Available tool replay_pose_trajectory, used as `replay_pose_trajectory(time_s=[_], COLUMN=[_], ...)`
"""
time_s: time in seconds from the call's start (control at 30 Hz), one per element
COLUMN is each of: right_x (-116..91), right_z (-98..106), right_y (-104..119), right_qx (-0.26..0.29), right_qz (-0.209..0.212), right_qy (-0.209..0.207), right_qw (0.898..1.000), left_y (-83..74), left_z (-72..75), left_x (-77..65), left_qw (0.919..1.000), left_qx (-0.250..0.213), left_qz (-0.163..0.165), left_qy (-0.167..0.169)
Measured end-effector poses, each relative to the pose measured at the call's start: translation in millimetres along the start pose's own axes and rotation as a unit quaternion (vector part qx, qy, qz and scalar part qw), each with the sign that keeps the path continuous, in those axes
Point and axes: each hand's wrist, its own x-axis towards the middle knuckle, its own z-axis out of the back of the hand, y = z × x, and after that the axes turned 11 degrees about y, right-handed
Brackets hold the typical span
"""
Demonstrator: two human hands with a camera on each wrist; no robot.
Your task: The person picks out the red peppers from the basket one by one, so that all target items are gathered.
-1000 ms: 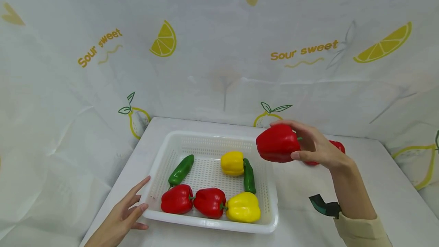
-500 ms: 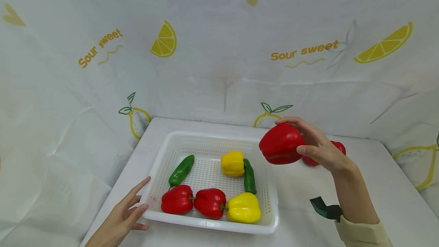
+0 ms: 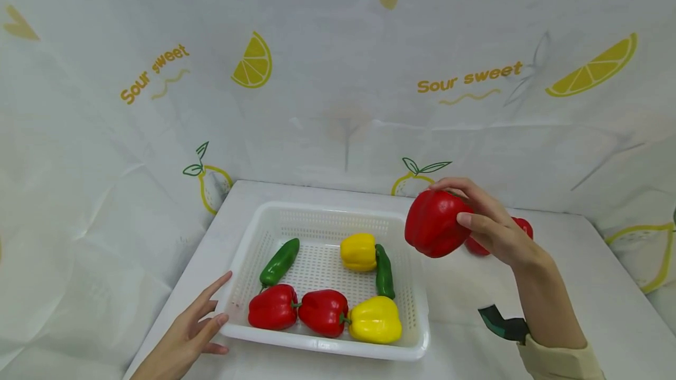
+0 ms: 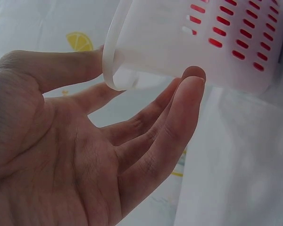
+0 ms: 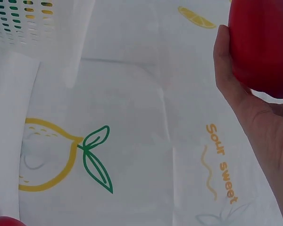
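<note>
My right hand [image 3: 493, 224] holds a red bell pepper [image 3: 435, 224] in the air by the basket's right rear corner, thumb on the near side and fingers over the top. That pepper [image 5: 262, 47] also shows in the right wrist view. My left hand [image 3: 182, 333] touches the left rim of the white plastic basket [image 3: 322, 343] with its fingers fairly straight; the left wrist view shows a fingertip [image 4: 193, 82] against the basket's outer wall. Inside lie two red bell peppers [image 3: 323, 312], two yellow bell peppers [image 3: 375, 319] and two green chili peppers [image 3: 280, 261].
Another red pepper [image 3: 523, 226] lies on the white table [image 3: 459, 333] at the right, partly hidden behind my right hand. A white sheet [image 3: 338, 87] printed with lemons hangs behind and beside the table. A dark strap [image 3: 504, 322] sticks out from my right wrist.
My right hand has drifted slightly right with the red bell pepper and turned it, so its stem is now mostly hidden. My left hand and the basket have stayed in place.
</note>
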Motion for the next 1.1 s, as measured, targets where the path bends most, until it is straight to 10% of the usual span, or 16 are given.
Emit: replay_pose_trajectory(time_s=[0.77,0.97,1.1], right_x=[3.0,1.7,-1.7], right_z=[0.0,-4.6,-8.7], right_y=[-0.4,-0.9,1.3], right_qx=[0.032,-0.038,-0.087], right_qz=[0.008,0.039,-0.014], right_qy=[0.029,-0.004,-0.046], right_qw=[0.999,0.999,0.995], left_y=[-1.6,-1.1,0.1], left_z=[-0.9,-0.2,0.6], left_x=[0.8,0.2,-0.6], left_qw=[0.9999,1.0,0.9999], left_qx=[-0.001,-0.002,-0.001], left_qz=[0.0,-0.004,-0.015], left_qy=[-0.01,-0.004,0.005])
